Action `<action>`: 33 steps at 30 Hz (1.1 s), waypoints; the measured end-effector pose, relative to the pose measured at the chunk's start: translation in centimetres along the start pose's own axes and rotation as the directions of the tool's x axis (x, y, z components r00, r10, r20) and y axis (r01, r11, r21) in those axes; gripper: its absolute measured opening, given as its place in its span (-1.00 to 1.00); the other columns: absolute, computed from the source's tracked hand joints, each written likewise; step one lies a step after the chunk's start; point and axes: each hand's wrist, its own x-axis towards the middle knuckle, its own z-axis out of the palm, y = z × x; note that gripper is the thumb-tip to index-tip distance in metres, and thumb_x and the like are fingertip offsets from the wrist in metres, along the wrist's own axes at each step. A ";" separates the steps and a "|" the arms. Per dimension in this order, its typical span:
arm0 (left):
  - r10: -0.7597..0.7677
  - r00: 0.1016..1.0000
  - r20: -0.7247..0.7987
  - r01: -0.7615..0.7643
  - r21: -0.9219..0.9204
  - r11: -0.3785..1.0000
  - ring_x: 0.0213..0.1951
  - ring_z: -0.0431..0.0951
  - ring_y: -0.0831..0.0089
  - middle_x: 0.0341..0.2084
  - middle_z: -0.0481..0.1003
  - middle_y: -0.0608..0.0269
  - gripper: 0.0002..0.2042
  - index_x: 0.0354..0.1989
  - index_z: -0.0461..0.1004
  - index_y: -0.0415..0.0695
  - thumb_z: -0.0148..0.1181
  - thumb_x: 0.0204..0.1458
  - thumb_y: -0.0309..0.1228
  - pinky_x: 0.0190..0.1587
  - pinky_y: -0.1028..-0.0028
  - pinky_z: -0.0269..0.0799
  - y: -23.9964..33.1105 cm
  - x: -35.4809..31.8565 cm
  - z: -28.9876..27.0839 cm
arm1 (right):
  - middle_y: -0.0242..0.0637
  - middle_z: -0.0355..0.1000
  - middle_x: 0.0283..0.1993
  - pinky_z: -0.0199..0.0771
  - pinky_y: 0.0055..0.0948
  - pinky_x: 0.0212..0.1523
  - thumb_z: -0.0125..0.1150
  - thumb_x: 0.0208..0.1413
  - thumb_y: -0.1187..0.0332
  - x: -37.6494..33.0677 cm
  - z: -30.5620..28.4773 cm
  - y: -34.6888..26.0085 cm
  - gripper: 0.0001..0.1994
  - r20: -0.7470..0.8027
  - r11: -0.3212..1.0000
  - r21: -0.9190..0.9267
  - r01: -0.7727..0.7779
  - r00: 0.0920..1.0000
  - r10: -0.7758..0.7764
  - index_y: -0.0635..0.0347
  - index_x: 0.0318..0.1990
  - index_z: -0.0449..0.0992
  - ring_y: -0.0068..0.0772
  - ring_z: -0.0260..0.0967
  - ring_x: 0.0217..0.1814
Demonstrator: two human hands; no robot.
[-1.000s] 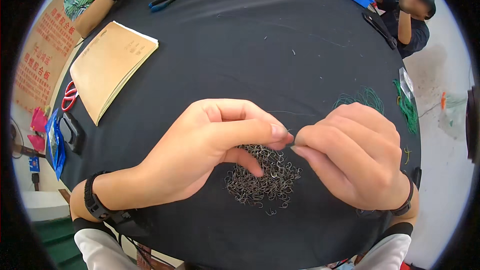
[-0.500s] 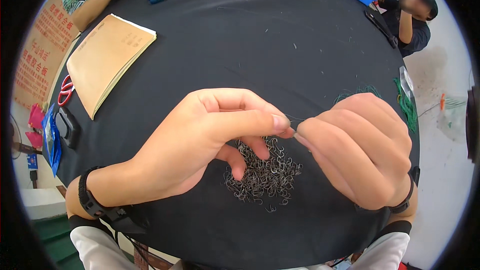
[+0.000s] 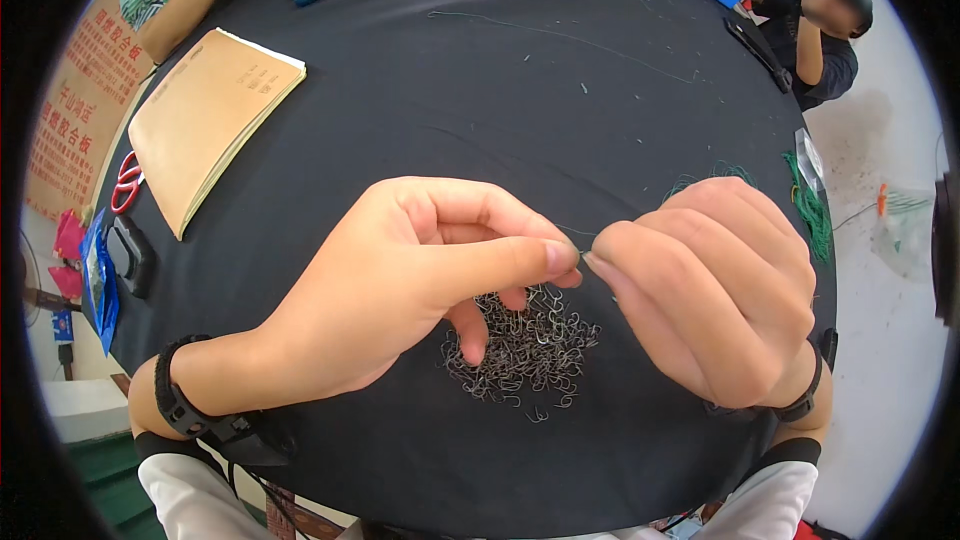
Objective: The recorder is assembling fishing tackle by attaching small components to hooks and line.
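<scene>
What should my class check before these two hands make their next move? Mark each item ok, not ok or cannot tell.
1. Left hand thumb and forefinger pinched together: ok.
2. Right hand pinched, its fingertips close to the left hand's: ok.
3. Item between the fingertips identified: cannot tell; too small and mostly covered by fingers.
4. All hooks gathered in the pile below the hands: not ok; a few lie loose at its near edge.
5. Red-handled scissors away from both hands: ok; they lie at the left by the brown booklet.
6. Scissors closed: cannot tell; their blades are hidden.
</scene>
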 end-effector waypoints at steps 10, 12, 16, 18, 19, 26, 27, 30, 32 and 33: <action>0.197 0.980 -0.040 -0.178 0.286 0.942 -0.48 0.44 0.63 -0.46 0.50 0.22 -0.91 -0.35 0.49 -0.33 0.19 -0.02 -0.57 -0.55 0.68 0.36 0.4 -0.4 0.7 | -0.23 0.35 -0.63 0.29 -0.44 -0.58 0.29 -0.50 0.63 -0.3 0.0 -0.1 -0.76 0.007 0.998 0.022 -0.054 0.999 0.054 0.34 -0.50 0.48 -0.26 0.32 -0.62; 0.391 0.920 0.023 -0.360 0.444 0.820 -0.44 0.44 0.62 -0.43 0.51 0.21 -0.92 -0.37 0.50 -0.30 0.19 -0.05 -0.60 -0.48 0.68 0.34 -0.5 -0.3 0.3 | -0.24 0.36 -0.62 0.30 -0.44 -0.57 0.29 -0.47 0.65 -0.3 -0.1 -0.2 -0.76 0.006 0.996 0.041 -0.073 0.997 0.073 0.34 -0.49 0.48 -0.26 0.32 -0.61; 0.630 0.746 0.217 -0.556 0.724 0.408 -0.37 0.43 0.57 -0.36 0.51 0.21 -0.90 -0.41 0.51 -0.23 0.22 -0.14 -0.63 -0.39 0.63 0.32 -0.4 0.1 -0.2 | -0.24 0.39 -0.57 0.31 -0.46 -0.53 0.27 -0.37 0.70 -0.4 -0.7 -0.5 -0.74 0.012 0.983 0.090 -0.158 0.987 0.158 0.35 -0.39 0.48 -0.30 0.34 -0.59; 0.719 0.635 0.283 -0.606 0.760 0.236 -0.36 0.44 0.51 -0.37 0.51 0.23 -0.88 -0.44 0.51 -0.20 0.24 -0.20 -0.64 -0.37 0.59 0.32 -0.3 0.6 -0.5 | -0.23 0.41 -0.52 0.33 -0.48 -0.50 0.23 -0.31 0.72 -0.7 -0.9 -0.6 -0.73 0.031 0.962 0.133 -0.238 0.971 0.236 0.36 -0.34 0.47 -0.34 0.35 -0.55; 0.756 0.570 0.322 -0.624 0.768 0.143 -0.36 0.44 0.48 -0.37 0.50 0.24 -0.87 -0.45 0.51 -0.19 0.25 -0.23 -0.64 -0.37 0.57 0.32 -0.3 0.8 -0.6 | -0.22 0.42 -0.48 0.33 -0.49 -0.48 0.21 -0.28 0.72 -0.9 -1.3 -0.5 -0.73 0.058 0.946 0.149 -0.289 0.957 0.283 0.37 -0.31 0.47 -0.37 0.36 -0.52; 0.778 0.473 0.412 -0.678 0.734 0.023 -0.43 0.44 0.35 -0.49 0.48 0.22 -0.82 -0.47 0.51 -0.19 0.29 -0.32 -0.64 -0.37 0.46 0.34 -0.5 1.3 -0.7 | -0.10 0.42 -0.18 0.37 -0.60 -0.34 0.05 -0.07 0.66 -2.0 -1.4 0.9 -0.77 0.215 0.691 0.457 -0.560 0.823 0.526 0.41 -0.19 0.42 -0.54 0.35 -0.42; 0.783 0.455 0.424 -0.685 0.728 0.004 -0.43 0.44 0.35 -0.50 0.48 0.22 -0.81 -0.47 0.51 -0.19 0.30 -0.34 -0.64 -0.38 0.47 0.33 -0.6 1.4 -0.6 | -0.08 0.42 -0.16 0.37 -0.61 -0.34 0.04 -0.06 0.65 -2.1 -1.2 1.0 -0.77 0.251 0.611 0.526 -0.592 0.794 0.554 0.41 -0.18 0.42 -0.56 0.35 -0.43; 0.794 0.392 0.465 -0.695 0.715 -0.076 -0.46 0.44 0.35 -0.51 0.48 0.22 -0.77 -0.46 0.51 -0.19 0.31 -0.40 -0.66 -0.46 0.49 0.32 -0.5 1.2 -0.4 | -0.23 0.47 -0.21 0.35 -0.63 -0.35 0.10 -0.02 0.60 -2.1 -1.1 0.8 -0.78 0.406 0.352 0.663 -0.660 0.713 0.572 0.34 -0.17 0.46 -0.61 0.38 -0.43; 0.799 0.370 0.474 -0.695 0.712 -0.101 -0.48 0.44 0.34 -0.51 0.48 0.22 -0.76 -0.46 0.51 -0.19 0.31 -0.41 -0.66 -0.46 0.48 0.32 -0.7 1.2 -0.5 | -0.29 0.49 -0.22 0.36 -0.64 -0.34 0.12 0.02 0.56 -2.2 -0.8 0.7 -0.80 0.486 0.218 0.705 -0.675 0.683 0.546 0.30 -0.16 0.48 -0.66 0.40 -0.41; 0.801 0.359 0.479 -0.695 0.710 -0.113 -0.48 0.44 0.34 -0.52 0.48 0.22 -0.76 -0.46 0.52 -0.19 0.31 -0.42 -0.66 -0.47 0.48 0.33 -0.8 1.3 -0.5 | -0.29 0.49 -0.23 0.36 -0.64 -0.35 0.13 0.03 0.55 -2.3 -0.6 0.7 -0.80 0.507 0.193 0.711 -0.677 0.682 0.527 0.30 -0.16 0.49 -0.66 0.40 -0.41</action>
